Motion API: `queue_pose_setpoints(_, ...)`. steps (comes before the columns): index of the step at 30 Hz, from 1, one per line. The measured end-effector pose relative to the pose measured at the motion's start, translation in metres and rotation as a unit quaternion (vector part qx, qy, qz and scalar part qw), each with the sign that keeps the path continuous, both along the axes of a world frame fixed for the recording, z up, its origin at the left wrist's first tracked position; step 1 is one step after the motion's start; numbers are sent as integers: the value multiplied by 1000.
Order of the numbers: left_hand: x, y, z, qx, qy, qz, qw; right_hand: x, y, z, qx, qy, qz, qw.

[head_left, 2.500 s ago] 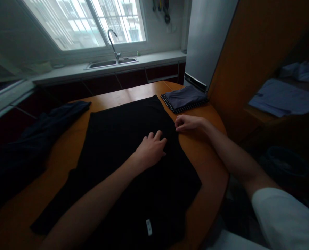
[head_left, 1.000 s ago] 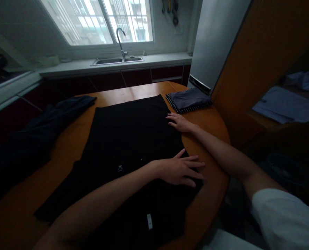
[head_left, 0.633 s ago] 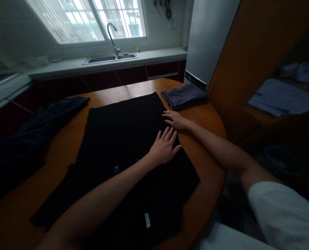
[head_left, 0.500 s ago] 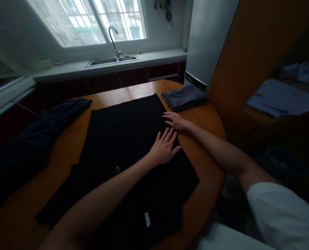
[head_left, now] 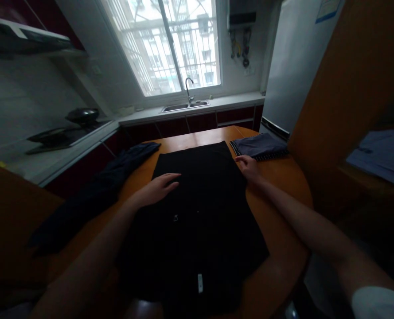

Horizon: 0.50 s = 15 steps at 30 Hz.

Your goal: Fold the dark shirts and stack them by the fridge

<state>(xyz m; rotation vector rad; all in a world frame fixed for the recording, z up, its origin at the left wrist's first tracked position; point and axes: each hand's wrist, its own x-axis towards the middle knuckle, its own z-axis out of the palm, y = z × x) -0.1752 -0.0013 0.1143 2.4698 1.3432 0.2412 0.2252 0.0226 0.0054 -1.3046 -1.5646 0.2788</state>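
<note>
A black T-shirt [head_left: 203, 190] lies spread on the wooden table [head_left: 283, 195], its hem towards the window. A small white logo [head_left: 175, 218] marks its front, and a pale label [head_left: 200, 283] shows near the neck. Over the shirt's left side is my left hand [head_left: 158, 188], fingers extended and thumb apart, holding nothing. At the right edge, near the hem, my right hand [head_left: 248, 167] has its fingers bent together on the cloth. The exact grip of those fingertips is dim.
Folded grey and dotted clothes [head_left: 259, 145] sit at the table's far right. A dark blue garment [head_left: 107, 181] lies along the left side. Beyond are a sink [head_left: 185, 106], a stove with a wok [head_left: 82, 115] and a fridge [head_left: 290, 71].
My left hand has left the shirt's right side and moved left across it. My right hand stays by the right edge, its fingers now more bent. The view has tilted up and turned left.
</note>
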Motion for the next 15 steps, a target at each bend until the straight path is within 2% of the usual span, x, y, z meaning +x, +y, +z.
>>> queue_pose_setpoints(4,-108,-37,-18,-9,-9,193,981,-2,-7,1,12,34,-3,999)
queue_pose_setpoints(7,-160,-79,-39,-34,4,288,957,-5,-8,-1,-9,20,-8,1000)
queue_pose_setpoints(9,-174,-103,-50,-50,12,321,946,-9,-8,-3,-15,8,-4,1000)
queue_pose_setpoints(11,-177,-121,-58,-47,18,330,943,-16,-9,-2,-12,-6,10,1000)
queue_pose_setpoints(15,-171,-134,-65,-43,-8,343,938,-39,-19,11,0,-39,41,998)
